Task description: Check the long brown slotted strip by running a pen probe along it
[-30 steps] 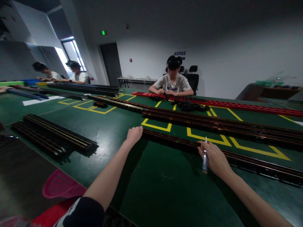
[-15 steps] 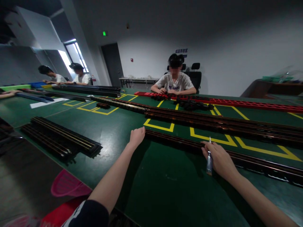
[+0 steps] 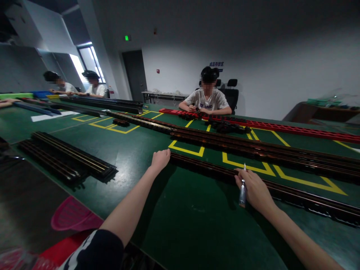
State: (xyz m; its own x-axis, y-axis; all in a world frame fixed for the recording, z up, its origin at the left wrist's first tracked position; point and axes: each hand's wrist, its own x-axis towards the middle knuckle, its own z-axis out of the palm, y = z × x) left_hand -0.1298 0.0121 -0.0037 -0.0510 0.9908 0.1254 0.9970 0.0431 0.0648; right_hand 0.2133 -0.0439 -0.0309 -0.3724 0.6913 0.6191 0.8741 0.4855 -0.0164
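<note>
Dark-brown and glossy, the long ridged strip point(image 3: 202, 164) lies across the green bench point(image 3: 191, 228); your left hand point(image 3: 161, 159) clasps its left end, while your right hand point(image 3: 255, 187), right beside the strip, grasps a slim silver metal tool point(image 3: 242, 194), thin tip pointing forward.

1 long, dark rail point(image 3: 206, 165) lies near 1 slim silver tool point(image 3: 242, 194).
</note>
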